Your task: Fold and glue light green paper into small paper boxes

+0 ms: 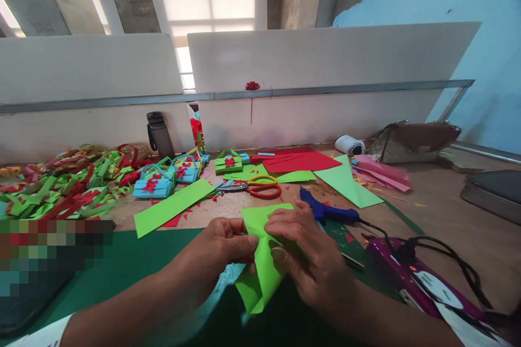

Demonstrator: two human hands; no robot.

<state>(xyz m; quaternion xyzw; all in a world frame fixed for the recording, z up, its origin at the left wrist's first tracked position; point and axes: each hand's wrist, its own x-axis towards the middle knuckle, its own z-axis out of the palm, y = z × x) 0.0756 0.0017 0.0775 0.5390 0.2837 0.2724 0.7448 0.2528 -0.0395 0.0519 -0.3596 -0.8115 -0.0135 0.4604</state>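
A folded piece of light green paper point(266, 265) is held up between both hands at the front of the table. My left hand point(228, 246) pinches its left edge, thumb in front. From the other side, my right hand point(305, 252) grips the paper, fingers over its upper right part and thumb near its middle. Creases run down the paper, and its lower end flares open. Just beyond my right hand lies a blue glue gun point(331, 210). Scissors point(260, 188) with red and yellow handles lie behind the paper, close to a flat green strip point(175, 206).
Small paper bags point(153, 181) with red flowers stand at the back left, beside a heap of coloured paper pieces point(77, 181). A dark bottle point(160, 135) stands behind them. Red sheets point(301, 161) lie at the back. At right is a purple power strip point(419, 276) with cables.
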